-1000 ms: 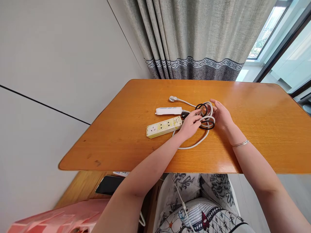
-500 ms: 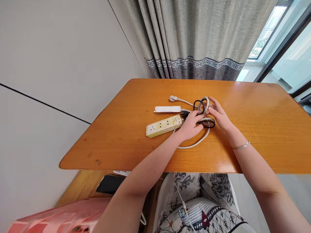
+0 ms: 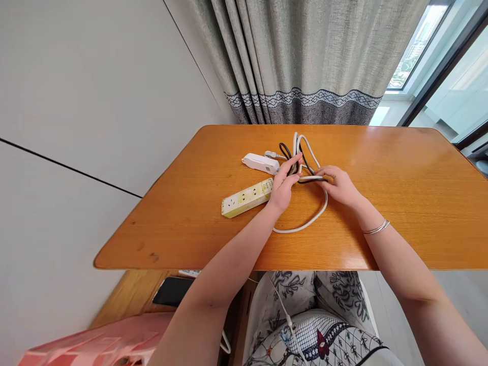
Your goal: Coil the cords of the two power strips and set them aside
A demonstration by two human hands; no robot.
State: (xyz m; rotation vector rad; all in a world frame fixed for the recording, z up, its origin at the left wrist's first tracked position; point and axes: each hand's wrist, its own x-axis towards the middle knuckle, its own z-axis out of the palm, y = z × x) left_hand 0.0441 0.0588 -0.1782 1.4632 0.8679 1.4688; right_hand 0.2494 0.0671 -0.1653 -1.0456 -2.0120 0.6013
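My left hand (image 3: 282, 187) is wrapped round a tangle of black cable (image 3: 283, 147) and white cable (image 3: 307, 141), above the middle of the table. To its right, my right hand (image 3: 340, 187) pinches a loop of the black and white cables between thumb and fingers. A worn yellow-and-white power strip (image 3: 247, 198) lies just left of my left hand. Behind it sits a smaller white power strip (image 3: 261, 163), tilted a little, with a white plug (image 3: 270, 154) beside it. One thick length of white cable (image 3: 305, 226) curves across the tabletop below my hands.
The wooden table (image 3: 171, 213) has its front edge over my lap. A grey curtain (image 3: 316, 61) hangs behind it, and a pale wall (image 3: 76, 101) runs along the left. Below the left edge are a black phone (image 3: 171, 291) and a pink plastic bag (image 3: 95, 338).
My left hand has moved left and up, now gripping the cables. My right hand has closed on a loop. The cables are pulled apart between them, and the white strip has turned.
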